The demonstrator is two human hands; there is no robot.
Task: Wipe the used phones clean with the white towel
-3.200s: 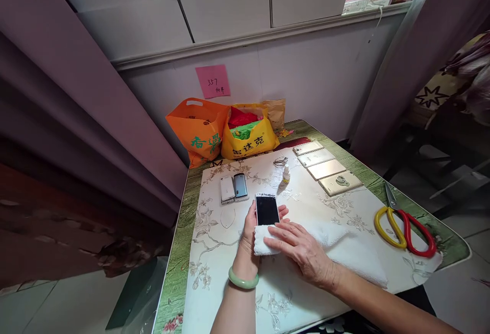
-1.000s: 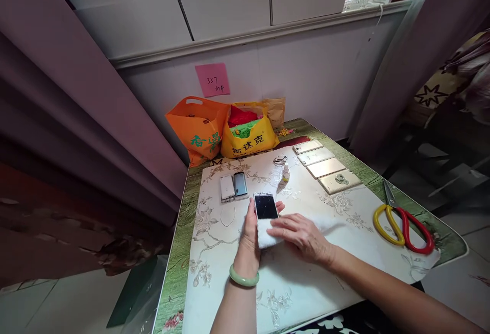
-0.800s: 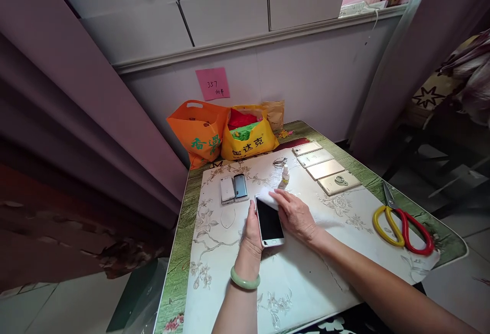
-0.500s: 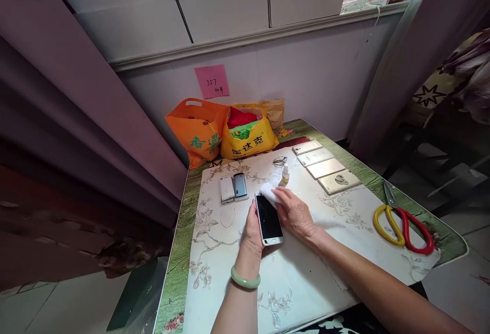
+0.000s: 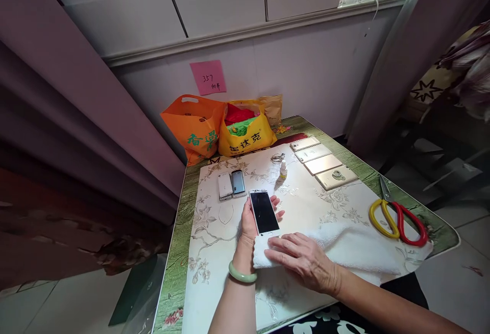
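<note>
A white smartphone (image 5: pixel 265 212) with a black screen lies face up in my left hand (image 5: pixel 248 221), whose fingers curl round its far side. A green bangle (image 5: pixel 242 273) circles that wrist. My right hand (image 5: pixel 302 260) presses a white towel (image 5: pixel 264 254) against the phone's bottom end; the fingertips rest on the cloth and the rest of the towel trails off to the right. Beyond the phone stands a small dropper bottle (image 5: pixel 283 169). To the left lie a white phone (image 5: pixel 225 186) and a dark-screened phone (image 5: pixel 238 182), side by side.
Several gold and silver phones (image 5: pixel 323 164) lie in a row at the back right, one with a ring holder. Large scissors (image 5: pixel 398 219) with yellow and red handles are near the right edge. An orange bag (image 5: pixel 197 129) and a yellow bag (image 5: pixel 247 137) stand against the wall.
My right hand has moved with the towel from the phone's top down to its bottom end. More of the towel now shows on the table at right. The view has shifted slightly.
</note>
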